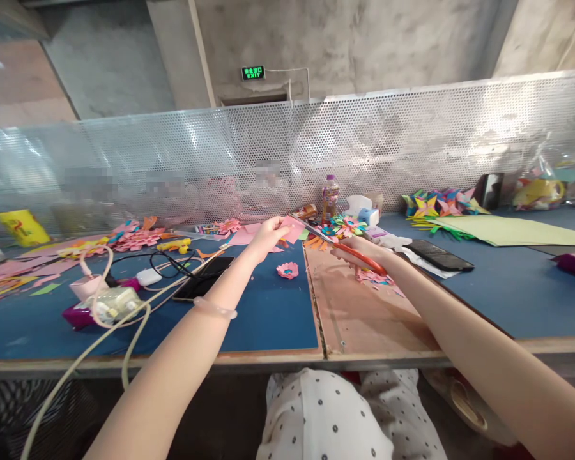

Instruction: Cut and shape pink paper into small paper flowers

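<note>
My left hand (267,236) pinches a small piece of pink paper (293,229) and holds it up above the blue table. My right hand (359,250) grips red-handled scissors (333,241), whose blades reach the edge of the pink paper. Below the hands a small pink paper flower (287,270) lies on the blue mat (268,313). More pink paper scraps (376,278) lie under my right wrist.
Two black phones (204,285) (438,255), a power bank with white cables (110,303), finished paper flowers (137,237), a bottle (330,198) and green paper sheets (508,230) lie about the table. A perforated metal screen (412,147) closes the back.
</note>
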`<state>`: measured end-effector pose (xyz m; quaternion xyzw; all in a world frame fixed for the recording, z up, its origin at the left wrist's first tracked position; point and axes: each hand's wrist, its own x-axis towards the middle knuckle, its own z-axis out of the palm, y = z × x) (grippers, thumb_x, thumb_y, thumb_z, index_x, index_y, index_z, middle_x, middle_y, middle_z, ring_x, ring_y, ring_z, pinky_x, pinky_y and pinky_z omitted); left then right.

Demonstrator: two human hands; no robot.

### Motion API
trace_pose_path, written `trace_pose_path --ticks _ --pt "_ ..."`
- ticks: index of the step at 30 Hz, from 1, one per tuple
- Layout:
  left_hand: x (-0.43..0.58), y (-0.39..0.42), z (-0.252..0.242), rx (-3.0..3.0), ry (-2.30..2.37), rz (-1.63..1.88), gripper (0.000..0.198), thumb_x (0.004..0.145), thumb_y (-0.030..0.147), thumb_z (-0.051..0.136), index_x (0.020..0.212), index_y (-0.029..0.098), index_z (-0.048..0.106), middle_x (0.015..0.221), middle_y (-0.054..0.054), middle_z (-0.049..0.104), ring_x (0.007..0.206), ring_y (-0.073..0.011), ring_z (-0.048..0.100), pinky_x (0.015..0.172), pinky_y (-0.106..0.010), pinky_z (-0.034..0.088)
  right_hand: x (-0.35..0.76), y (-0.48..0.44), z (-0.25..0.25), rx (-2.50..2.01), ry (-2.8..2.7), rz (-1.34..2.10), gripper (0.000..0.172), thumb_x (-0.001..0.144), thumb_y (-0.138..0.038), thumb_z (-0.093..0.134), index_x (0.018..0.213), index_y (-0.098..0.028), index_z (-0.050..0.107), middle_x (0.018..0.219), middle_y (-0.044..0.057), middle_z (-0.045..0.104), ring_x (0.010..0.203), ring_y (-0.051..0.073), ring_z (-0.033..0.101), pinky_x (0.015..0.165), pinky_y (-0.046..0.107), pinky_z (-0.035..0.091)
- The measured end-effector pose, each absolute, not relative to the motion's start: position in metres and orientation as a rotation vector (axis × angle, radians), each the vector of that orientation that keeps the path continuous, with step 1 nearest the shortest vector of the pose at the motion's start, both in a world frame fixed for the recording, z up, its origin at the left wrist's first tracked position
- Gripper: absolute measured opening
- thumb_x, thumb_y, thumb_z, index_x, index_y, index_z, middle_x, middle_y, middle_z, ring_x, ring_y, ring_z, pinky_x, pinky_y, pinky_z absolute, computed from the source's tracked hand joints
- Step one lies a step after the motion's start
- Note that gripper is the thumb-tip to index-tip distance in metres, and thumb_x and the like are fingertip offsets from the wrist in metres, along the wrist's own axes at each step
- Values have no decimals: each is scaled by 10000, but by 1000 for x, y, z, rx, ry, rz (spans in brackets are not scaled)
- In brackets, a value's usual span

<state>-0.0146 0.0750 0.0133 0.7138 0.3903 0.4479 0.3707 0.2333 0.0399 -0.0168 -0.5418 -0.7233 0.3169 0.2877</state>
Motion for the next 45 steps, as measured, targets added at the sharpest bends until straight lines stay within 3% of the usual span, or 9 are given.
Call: trace_pose_path --ticks 26,33,45 --pt "-12 72 15 1801 980 1154 188 736 275 594 901 188 571 813 -24 596 662 -122 581 495 -212 476 229 28 -5 -1501 -1919 876 231 739 -366 589 640 -176 502 453 -23 495 372 102 478 339 202 402" --pt "-11 74 15 1785 956 1219 284 724 246 622 977 162 521 946 -75 614 704 -145 599 471 -218 476 224 18 2 -1543 -1861 927 241 780 -346 543 625 -172 481 446 -22 471 354 91 454 309 187 353" --pt "-9 72 18 1800 972 1236 248 747 216 605 961 152 497 915 -73 627 647 -134 601 474 -227 482 221 16 4 -1551 -1883 888 262 802 -318 509 593 -165 469 447 -32 444 319 55 369 291 172 309"
